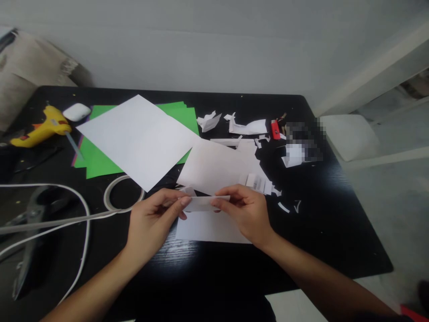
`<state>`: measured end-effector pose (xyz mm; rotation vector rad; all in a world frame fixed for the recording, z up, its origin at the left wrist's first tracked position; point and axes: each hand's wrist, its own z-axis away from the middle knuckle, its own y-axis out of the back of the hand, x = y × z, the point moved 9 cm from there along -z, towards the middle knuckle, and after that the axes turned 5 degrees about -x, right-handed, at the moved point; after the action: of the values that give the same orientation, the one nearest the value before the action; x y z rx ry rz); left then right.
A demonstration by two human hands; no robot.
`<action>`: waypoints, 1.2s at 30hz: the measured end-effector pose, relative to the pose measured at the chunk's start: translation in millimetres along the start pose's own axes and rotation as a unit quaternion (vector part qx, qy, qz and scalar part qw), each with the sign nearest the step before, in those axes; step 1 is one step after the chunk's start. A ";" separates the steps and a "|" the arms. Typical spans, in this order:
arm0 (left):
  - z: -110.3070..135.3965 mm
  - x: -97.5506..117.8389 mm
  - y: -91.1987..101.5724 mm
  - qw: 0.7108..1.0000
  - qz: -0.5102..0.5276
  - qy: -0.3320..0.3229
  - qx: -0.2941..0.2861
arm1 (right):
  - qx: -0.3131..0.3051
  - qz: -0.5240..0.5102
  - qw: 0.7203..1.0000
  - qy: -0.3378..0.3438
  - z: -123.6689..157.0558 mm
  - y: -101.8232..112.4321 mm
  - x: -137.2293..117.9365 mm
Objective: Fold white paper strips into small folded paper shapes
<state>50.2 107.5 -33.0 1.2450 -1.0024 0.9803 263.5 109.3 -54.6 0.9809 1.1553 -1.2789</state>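
Between my two hands is a small strip of white paper (201,204), held up above the black table. My left hand (156,219) pinches its left end between thumb and fingers. At the other end, the thumb and fingers of my right hand (246,212) are closed on it. Below the strip lies a white sheet (208,227), partly hidden by my right hand. Just beyond my hands rests another white sheet (214,165), with small cut paper pieces (256,182) at its right corner.
A large white sheet (139,141) lies over green sheets (103,163). To the left are a yellow glue gun (50,125), a white rounded case (77,112) and a looped white cable (87,214). Paper scraps (248,126) and a red lighter (275,129) lie at the back right.
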 end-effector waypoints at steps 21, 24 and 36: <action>-0.5 -8.8 2.8 0.999 -0.006 0.033 0.011 | 0.023 0.023 0.999 0.023 0.9 2.6 -5.2; -0.8 -9.8 3.3 0.999 0.000 0.042 0.012 | 0.023 0.027 0.999 0.022 1.4 3.8 -5.8; -6.9 -12.0 3.6 0.996 0.059 0.072 0.007 | -0.002 -0.080 0.996 -0.028 -4.6 -0.1 2.1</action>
<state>43.9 114.1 -44.0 1.1187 -0.9655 1.1540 262.9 113.4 -57.4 0.8574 1.2122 -1.4219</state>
